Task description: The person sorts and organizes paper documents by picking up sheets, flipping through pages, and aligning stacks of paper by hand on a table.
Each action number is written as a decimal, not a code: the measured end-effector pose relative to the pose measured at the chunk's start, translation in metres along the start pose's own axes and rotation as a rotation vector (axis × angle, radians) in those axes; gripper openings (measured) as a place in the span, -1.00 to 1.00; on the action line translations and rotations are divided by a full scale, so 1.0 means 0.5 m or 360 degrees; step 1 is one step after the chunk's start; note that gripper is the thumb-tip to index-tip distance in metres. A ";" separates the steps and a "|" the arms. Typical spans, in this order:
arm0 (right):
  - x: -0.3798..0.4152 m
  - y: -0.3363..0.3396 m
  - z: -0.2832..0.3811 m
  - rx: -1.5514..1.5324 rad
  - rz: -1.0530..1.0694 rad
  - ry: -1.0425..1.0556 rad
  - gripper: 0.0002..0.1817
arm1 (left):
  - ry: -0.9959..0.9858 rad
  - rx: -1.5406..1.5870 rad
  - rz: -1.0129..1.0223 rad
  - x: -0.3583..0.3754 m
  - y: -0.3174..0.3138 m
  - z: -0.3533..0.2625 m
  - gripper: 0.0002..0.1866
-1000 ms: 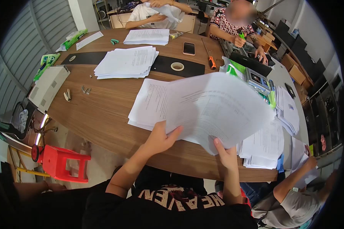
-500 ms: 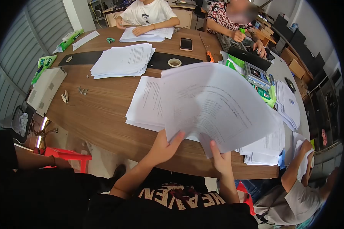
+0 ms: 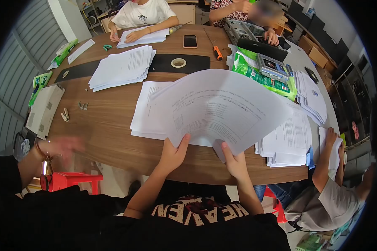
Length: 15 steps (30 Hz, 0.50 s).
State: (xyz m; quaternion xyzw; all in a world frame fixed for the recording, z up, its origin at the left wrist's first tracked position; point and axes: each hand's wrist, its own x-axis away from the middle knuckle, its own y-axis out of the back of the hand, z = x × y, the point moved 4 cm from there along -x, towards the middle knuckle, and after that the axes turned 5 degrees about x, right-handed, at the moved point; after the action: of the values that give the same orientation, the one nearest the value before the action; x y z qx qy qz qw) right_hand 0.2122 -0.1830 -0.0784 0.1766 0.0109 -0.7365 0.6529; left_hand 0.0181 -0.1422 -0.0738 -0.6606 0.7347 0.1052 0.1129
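Between my two hands I hold printed paper sheets (image 3: 222, 108), bowed into a curve above the table's near edge. My left hand (image 3: 174, 154) grips the lower left corner, thumb on top. At the lower right corner, my right hand (image 3: 233, 161) pinches the sheets the same way. How many sheets are held cannot be made out. Behind them on the left lies a paper stack (image 3: 146, 119), partly covered by the held sheets. Another printed stack (image 3: 287, 140) rests to the right of my right hand.
Farther back are a paper pile (image 3: 123, 69), a tape roll (image 3: 178, 62), a phone (image 3: 190, 41) and an orange-handled screwdriver (image 3: 217, 53). A staple remover (image 3: 65, 114) lies left. Co-workers sit around the table (image 3: 109, 138); one person's blurred hand (image 3: 63, 146) reaches in at left.
The held sheets have become more evenly bowed, and both hands still grip them. A neighbour's hand has come up over the table's left edge. The view has shifted slightly.
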 end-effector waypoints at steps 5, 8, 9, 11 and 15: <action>-0.002 -0.003 0.016 0.0082 0.0008 0.0084 -0.74 | -0.0159 0.0034 -0.0086 -0.002 -0.009 -0.007 -0.76; -0.004 -0.003 0.043 0.0097 0.0014 0.0119 -0.74 | -0.0159 -0.0047 -0.0135 0.006 -0.005 -0.004 -0.77; -0.002 0.001 0.040 0.0095 0.0012 0.0051 -0.74 | -0.0131 -0.0134 -0.0130 0.008 -0.004 -0.002 -0.77; 0.002 0.009 0.036 0.0094 0.0016 -0.0018 -0.74 | -0.0278 -0.0219 -0.0186 0.006 -0.008 -0.016 -0.78; 0.011 0.035 0.045 -0.0107 -0.0002 0.0122 -0.61 | -0.0191 -0.0460 -0.0072 -0.013 0.025 -0.048 -0.81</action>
State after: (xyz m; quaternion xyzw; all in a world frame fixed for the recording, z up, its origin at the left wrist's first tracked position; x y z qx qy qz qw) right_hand 0.2230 -0.1963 -0.0553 0.1826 0.0608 -0.7289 0.6570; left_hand 0.0057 -0.1422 -0.0488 -0.6787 0.6889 0.2467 0.0627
